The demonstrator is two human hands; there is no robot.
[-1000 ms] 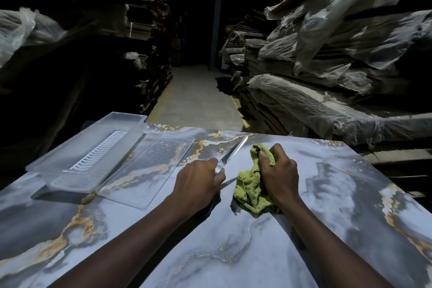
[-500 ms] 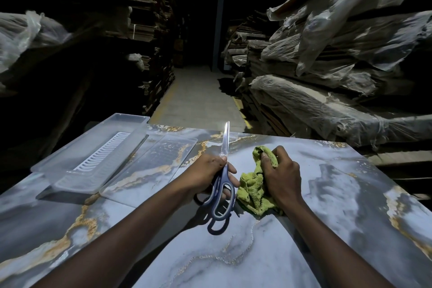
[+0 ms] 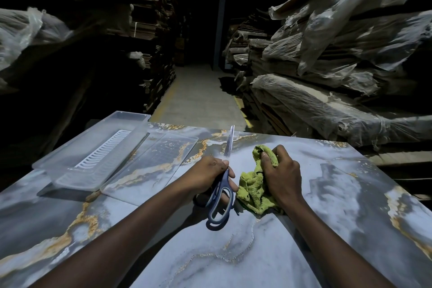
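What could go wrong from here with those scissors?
1. Left hand grips the scissors at the neck, loops empty: they might pivot or slip onto the table.
2. Right hand bunches the green cloth right beside them; wiping the raised blade could bring that hand onto its edge.

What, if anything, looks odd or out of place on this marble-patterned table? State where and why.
The blue-handled steel scissors stand out: the left hand grips them at the pivot, finger loops empty, closed blades pointing away. The right hand holds the crumpled green cloth beside them. Nothing looks spilled or damaged.
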